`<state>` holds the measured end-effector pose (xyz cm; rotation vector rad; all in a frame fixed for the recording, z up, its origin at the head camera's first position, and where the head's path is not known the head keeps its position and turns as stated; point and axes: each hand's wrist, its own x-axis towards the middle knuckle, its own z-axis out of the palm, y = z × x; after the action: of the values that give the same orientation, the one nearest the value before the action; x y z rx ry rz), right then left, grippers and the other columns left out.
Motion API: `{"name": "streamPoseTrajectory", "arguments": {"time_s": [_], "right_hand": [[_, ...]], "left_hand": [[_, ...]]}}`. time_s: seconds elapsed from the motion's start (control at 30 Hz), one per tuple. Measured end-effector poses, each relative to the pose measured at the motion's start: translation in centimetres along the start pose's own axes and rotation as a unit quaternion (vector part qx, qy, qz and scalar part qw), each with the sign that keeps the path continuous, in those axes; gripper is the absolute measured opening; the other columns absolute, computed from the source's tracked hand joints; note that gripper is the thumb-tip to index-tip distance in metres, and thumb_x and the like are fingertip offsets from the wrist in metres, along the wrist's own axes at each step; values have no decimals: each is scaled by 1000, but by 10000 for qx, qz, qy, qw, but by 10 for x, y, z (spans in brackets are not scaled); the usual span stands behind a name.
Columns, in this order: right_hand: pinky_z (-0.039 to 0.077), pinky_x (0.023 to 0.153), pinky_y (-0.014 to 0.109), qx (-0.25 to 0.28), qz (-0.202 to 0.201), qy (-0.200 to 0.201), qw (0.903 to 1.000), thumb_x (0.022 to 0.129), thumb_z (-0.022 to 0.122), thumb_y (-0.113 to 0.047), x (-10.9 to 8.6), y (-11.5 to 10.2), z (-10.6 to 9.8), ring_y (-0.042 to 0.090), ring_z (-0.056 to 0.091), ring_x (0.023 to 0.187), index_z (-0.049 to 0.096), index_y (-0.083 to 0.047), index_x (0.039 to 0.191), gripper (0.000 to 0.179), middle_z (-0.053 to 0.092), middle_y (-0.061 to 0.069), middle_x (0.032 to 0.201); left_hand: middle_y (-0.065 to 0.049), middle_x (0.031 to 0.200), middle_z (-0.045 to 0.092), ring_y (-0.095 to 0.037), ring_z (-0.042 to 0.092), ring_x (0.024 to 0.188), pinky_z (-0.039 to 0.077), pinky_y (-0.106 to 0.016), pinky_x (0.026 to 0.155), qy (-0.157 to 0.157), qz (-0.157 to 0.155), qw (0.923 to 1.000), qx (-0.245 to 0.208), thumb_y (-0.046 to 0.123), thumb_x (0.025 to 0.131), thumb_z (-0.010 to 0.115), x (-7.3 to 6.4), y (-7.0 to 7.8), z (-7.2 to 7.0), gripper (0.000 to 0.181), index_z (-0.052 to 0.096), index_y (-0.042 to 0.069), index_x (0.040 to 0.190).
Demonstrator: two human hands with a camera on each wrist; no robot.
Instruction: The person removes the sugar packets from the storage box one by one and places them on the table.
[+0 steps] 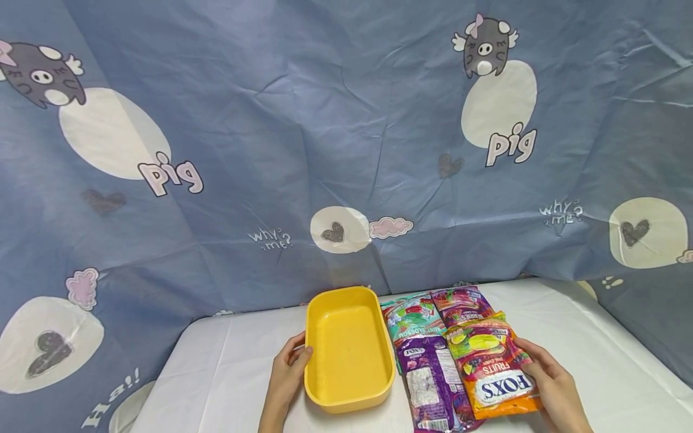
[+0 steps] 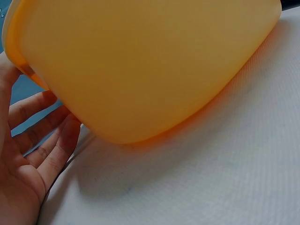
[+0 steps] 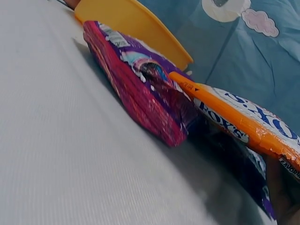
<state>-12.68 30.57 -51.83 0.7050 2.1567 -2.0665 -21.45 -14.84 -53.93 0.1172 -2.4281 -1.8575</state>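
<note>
In the head view, a yellow plastic bin stands on the white table, its inside bare. My left hand grips its left side, thumb at the rim; in the left wrist view the fingers lie against the outer wall. My right hand holds the right edge of an orange Fox's fruits candy bag. That bag is tilted over other bags in the right wrist view. Beside it lie a purple candy bag, a green mint candy bag and a purple berries candy bag.
White cloth covers the table. Behind it hangs a blue sheet printed with pigs and hearts, close to the far ends of the bin and bags. The bags lie just right of the bin.
</note>
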Motion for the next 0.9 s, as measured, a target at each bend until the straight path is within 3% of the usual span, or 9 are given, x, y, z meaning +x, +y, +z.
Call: {"name": "streamPoseTrajectory", "arguments": {"time_s": [0.23, 0.33, 0.43, 0.57, 0.67, 0.8, 0.9], "right_hand": [[52, 76, 25, -208, 52, -6, 9998, 99, 38, -28, 8, 7, -10, 5, 52, 93, 32, -32, 146, 47, 19, 17, 154], [49, 76, 24, -569, 35, 37, 9984, 99, 39, -32, 11, 9, -13, 16, 49, 105, 32, -28, 147, 49, 20, 19, 154], [47, 78, 27, -1289, -197, 64, 9914, 99, 39, -32, 12, 12, -15, 30, 44, 119, 31, -20, 147, 50, 23, 23, 152], [50, 81, 35, -2326, -791, 159, 9692, 98, 38, -22, 10, 14, -14, 38, 47, 120, 35, -12, 143, 46, 32, 27, 147], [50, 80, 37, -2950, -1150, 272, 9482, 96, 39, -16, 11, 15, -12, 32, 54, 106, 39, -11, 140, 44, 41, 26, 140], [48, 88, 50, -3623, -1487, 176, 9199, 97, 44, -19, 13, 19, -12, 33, 56, 105, 40, -11, 139, 43, 48, 26, 133], [41, 93, 60, -3868, -1721, -19, 9060, 97, 46, -23, 15, 22, -13, 41, 51, 114, 39, -9, 138, 44, 48, 27, 133]], "left_hand": [[-9, 130, 56, -18, 59, 108, 50, -27, 89, -5, -80, 10000, -10, 28, 90, 61, 1, 0, 1, 43, 55, 16, 132], [-8, 130, 56, -19, 59, 109, 50, -29, 90, -11, -132, 9999, -2, 29, 90, 61, 1, 0, 2, 44, 55, 17, 132], [-9, 130, 55, -21, 59, 110, 50, -32, 92, -19, -134, 9999, -15, 29, 90, 61, 2, -2, 2, 44, 55, 16, 132], [-9, 130, 55, -21, 59, 110, 49, -32, 92, -25, -108, 9999, -19, 29, 90, 61, 3, -3, 1, 44, 55, 17, 132], [-8, 130, 55, -20, 59, 110, 49, -29, 91, -29, -82, 10000, -9, 29, 90, 61, 3, -2, 0, 44, 54, 17, 132], [-8, 130, 55, -20, 58, 110, 49, -32, 93, -47, -84, 10000, 6, 30, 91, 61, 4, -2, 1, 45, 54, 17, 133], [-8, 130, 55, -20, 58, 110, 48, -35, 94, -47, -98, 9999, 11, 31, 90, 61, 6, -3, 2, 45, 54, 17, 133]]}}
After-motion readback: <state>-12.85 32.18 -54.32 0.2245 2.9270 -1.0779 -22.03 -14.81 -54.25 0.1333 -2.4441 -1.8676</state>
